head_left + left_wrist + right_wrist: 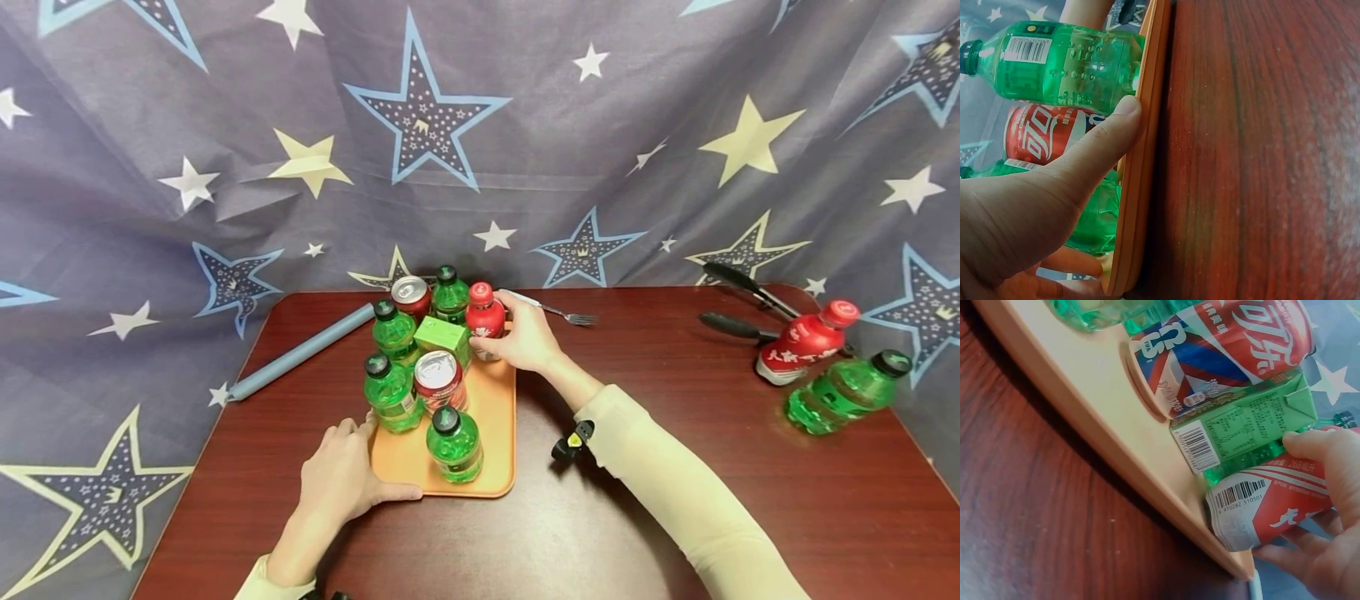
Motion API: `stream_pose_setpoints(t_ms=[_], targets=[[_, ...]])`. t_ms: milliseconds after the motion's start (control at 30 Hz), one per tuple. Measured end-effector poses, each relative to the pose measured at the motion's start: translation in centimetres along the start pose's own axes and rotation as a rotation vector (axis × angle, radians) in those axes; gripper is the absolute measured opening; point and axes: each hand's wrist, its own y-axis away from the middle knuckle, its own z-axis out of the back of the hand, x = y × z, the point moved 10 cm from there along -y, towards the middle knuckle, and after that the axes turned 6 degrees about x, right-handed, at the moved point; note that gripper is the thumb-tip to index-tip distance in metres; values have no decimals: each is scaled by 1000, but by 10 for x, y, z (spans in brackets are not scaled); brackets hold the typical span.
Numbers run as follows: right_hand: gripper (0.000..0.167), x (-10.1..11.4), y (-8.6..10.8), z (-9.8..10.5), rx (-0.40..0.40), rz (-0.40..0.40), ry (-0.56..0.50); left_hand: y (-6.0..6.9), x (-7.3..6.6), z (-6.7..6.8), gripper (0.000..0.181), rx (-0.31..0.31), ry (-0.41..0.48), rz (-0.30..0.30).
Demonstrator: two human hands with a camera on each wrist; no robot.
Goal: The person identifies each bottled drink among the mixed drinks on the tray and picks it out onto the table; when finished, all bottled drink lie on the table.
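Observation:
My right hand [531, 337] grips a red plastic bottle [484, 317] with a red cap, which stands upright at the back right corner of an orange tray [498, 425]. In the right wrist view, thumb and fingers lie on either side of its label [1279, 497]. My left hand [337, 471] holds the tray's front left corner, thumb along the near rim and fingers at the left side. On the tray are a green carton [442, 335], a red cola can [439, 379], another can [411, 292] behind, and several green bottles [454, 450] with black caps.
On the right of the table [637, 367], another red bottle [802, 346] and a green bottle [843, 396] stand near black-tipped tongs [738, 325]. A fork [573, 318] lies behind my right hand. A grey-blue tube [300, 354] lies left of the tray. A starry curtain hangs behind.

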Motion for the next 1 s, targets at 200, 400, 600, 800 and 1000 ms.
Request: stream_pose_setpoints(t_ms=[200,400,600,800,1000], targets=[[60,8,0,19,-59,6,64,0,-1,1,141,-7,1,-5],[60,17,0,45,-120,33,54,0,0,0,141,-9,-5,-11],[60,16,4,73,-151,6,55,-1,-1,-2,141,-4,0,-13],[61,10,13,100,-193,-26,103,0,-2,0,143,-9,12,-26],[62,3,27,128,-241,-70,150,1,-4,1,142,-13,17,-41]])
